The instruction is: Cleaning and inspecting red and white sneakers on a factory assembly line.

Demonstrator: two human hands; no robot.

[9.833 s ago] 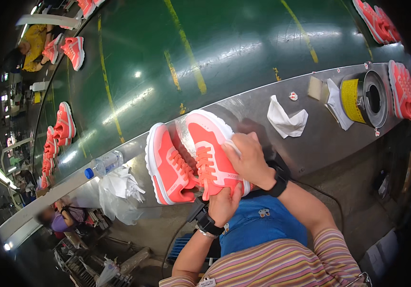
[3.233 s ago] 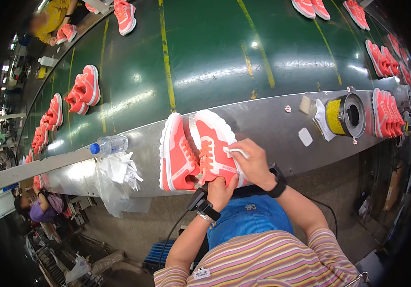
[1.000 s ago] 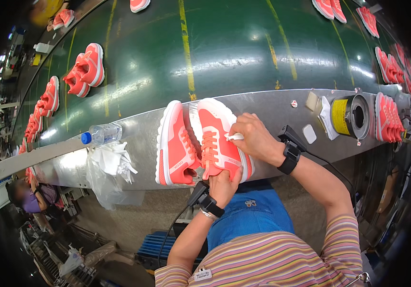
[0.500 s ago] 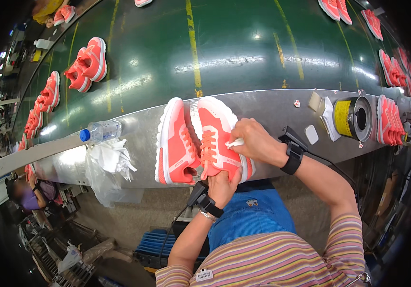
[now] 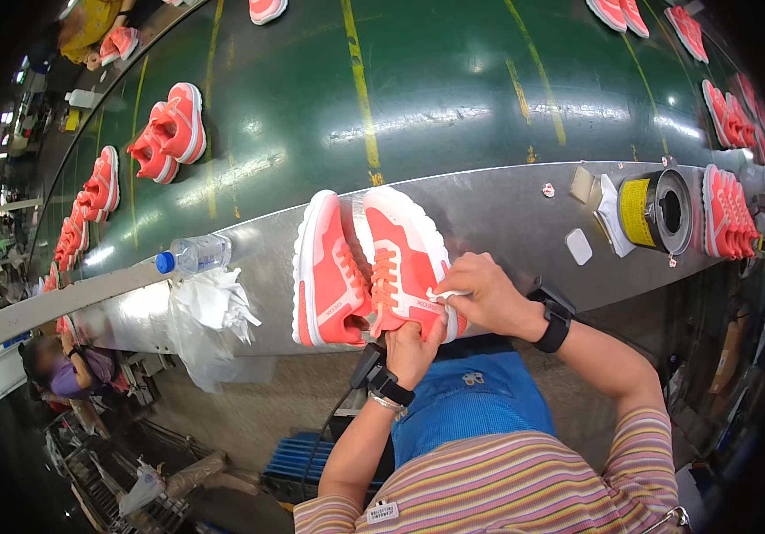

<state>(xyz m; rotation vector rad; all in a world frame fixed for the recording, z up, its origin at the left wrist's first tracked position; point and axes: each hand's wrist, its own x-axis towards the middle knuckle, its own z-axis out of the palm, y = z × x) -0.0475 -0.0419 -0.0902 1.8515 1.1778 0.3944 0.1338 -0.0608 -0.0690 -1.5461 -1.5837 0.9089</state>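
Note:
Two coral sneakers with white soles lie side by side on the grey metal ledge in front of me, toes pointing away. The right-hand sneaker [image 5: 407, 249] has its heel gripped by my left hand [image 5: 414, 356], whose fingers reach into the collar. Pinched in my right hand [image 5: 489, 298] is a small white cloth [image 5: 446, 295], which touches the side of that same sneaker near the heel. The left-hand sneaker [image 5: 325, 276] rests against it, held by neither hand.
A water bottle [image 5: 194, 254] and crumpled white paper [image 5: 213, 303] lie to the left. On the right stand an open can [image 5: 667, 212], a white oval piece [image 5: 578, 247] and more sneakers [image 5: 728, 214]. Beyond the ledge, a green conveyor belt [image 5: 454, 98] carries several pairs.
My right hand has slid with the white cloth down the sneaker's side toward the heel. My left hand keeps its hold. Pairs on the belt's left have shifted slightly nearer.

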